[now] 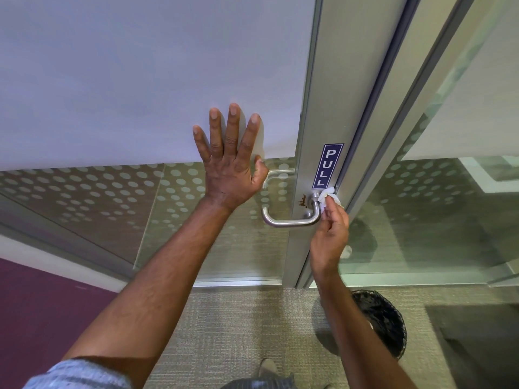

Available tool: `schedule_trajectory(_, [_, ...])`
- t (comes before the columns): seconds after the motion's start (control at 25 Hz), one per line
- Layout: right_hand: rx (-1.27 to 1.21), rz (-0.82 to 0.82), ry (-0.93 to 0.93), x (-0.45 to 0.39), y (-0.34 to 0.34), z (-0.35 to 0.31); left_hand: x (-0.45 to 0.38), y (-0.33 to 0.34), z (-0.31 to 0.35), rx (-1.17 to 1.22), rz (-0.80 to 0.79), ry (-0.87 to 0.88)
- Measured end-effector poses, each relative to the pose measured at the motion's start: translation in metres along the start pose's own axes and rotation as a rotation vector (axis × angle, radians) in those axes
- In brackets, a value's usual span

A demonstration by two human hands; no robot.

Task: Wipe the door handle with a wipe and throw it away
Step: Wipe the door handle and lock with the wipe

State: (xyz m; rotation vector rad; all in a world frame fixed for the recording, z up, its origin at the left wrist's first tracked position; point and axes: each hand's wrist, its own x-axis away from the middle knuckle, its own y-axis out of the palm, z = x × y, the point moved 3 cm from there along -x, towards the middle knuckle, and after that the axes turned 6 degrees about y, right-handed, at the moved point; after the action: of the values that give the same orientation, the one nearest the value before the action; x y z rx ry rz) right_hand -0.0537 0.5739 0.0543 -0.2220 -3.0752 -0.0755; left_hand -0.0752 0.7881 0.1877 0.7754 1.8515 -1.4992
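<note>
Closest to me I see a blue sleeve (75, 373) at the bottom, and grey carpet (238, 332) on the floor. A black bin (384, 327) stands on the carpet, under my right arm. My right hand (330, 237) pinches a white wipe (328, 196) in its fingertips. The wipe is touching the right end of the door handle (292, 219), where the silver bar bends in to the door. A small brown mark (302, 202) sits on the metal frame just beside it. Above the handle is a blue sign (328, 166) that says PULL. My left hand (230, 167) is flat on the frosted glass door (140, 80), fingers spread wide.
</note>
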Motion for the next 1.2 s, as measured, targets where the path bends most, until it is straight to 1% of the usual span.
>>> schedule_trajectory(0.12, [0.037, -0.063, -0.040, -0.002, 0.004, 0.005, 0.000, 0.001, 0.000, -0.001, 0.003, 0.003])
schedule_trajectory(0.24, [0.191, -0.058, -0.101, -0.001, 0.001, 0.017, 0.000, 0.002, 0.001, -0.011, 0.022, 0.004])
schedule_trajectory(0.44, [0.203, -0.078, 0.038, -0.001, -0.001, 0.035, 0.000, 0.003, 0.000, -0.015, 0.029, 0.008])
schedule_trajectory(0.6, [0.082, -0.053, 0.157, -0.009, -0.002, 0.027, 0.000, 0.003, 0.000, -0.020, 0.028, 0.006])
schedule_trajectory(0.8, [0.111, -0.046, -0.039, -0.010, -0.001, 0.005, 0.000, 0.004, -0.001, -0.017, 0.028, 0.003])
schedule_trajectory(0.84, [0.116, -0.046, -0.049, -0.009, -0.002, 0.006, 0.000, 0.004, -0.001, -0.014, 0.028, 0.002])
schedule_trajectory(0.92, [0.110, -0.027, -0.005, -0.006, -0.002, 0.012, 0.000, 0.004, -0.001, -0.010, 0.030, 0.003])
schedule_trajectory(1.0, [0.031, -0.016, 0.099, -0.002, 0.001, 0.021, 0.000, 0.003, 0.000, -0.011, 0.025, 0.002])
schedule_trajectory(1.08, [-0.100, -0.008, 0.226, 0.001, 0.007, 0.027, 0.000, 0.002, 0.000, -0.011, 0.017, 0.004])
schedule_trajectory(1.2, [-0.468, -0.009, 0.407, 0.001, 0.014, 0.029, 0.000, 0.001, 0.000, -0.012, 0.008, 0.002])
